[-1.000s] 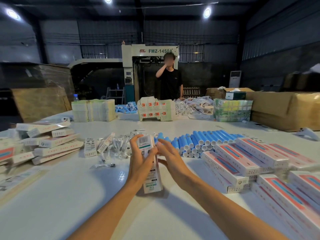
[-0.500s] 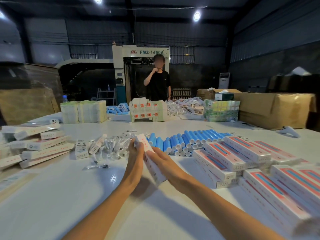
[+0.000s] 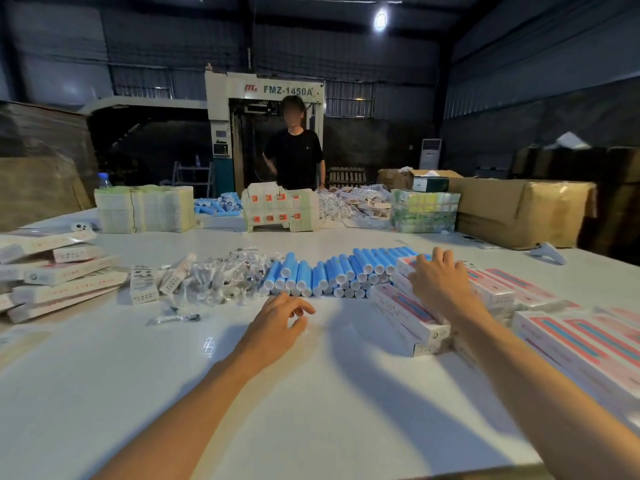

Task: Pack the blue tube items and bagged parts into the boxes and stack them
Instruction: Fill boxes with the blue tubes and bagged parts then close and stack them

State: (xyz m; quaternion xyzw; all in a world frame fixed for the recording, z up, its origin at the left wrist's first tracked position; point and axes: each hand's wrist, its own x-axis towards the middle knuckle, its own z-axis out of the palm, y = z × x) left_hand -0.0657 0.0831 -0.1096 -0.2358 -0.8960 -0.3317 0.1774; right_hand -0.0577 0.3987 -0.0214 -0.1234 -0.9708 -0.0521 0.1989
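A heap of blue tubes [image 3: 332, 275] lies across the middle of the white table [image 3: 242, 393]. Left of it sits a pile of small clear bagged parts [image 3: 228, 278]. Stacked white boxes with pink and blue print [image 3: 412, 315] fill the right side. My right hand [image 3: 438, 280] rests on top of that stack, fingers spread over a box at its far end. My left hand [image 3: 277, 323] hovers just above the table in front of the tubes, fingers loosely curled and holding nothing.
More white boxes [image 3: 59, 275] are piled at the left edge. A person in a black shirt [image 3: 294, 157] stands across the table behind flat carton stacks [image 3: 145, 209]. A large brown carton [image 3: 519, 209] sits at the far right.
The box that both hands held has gone to the stack on the right under my right hand. My left hand let go and now hangs free over the table.
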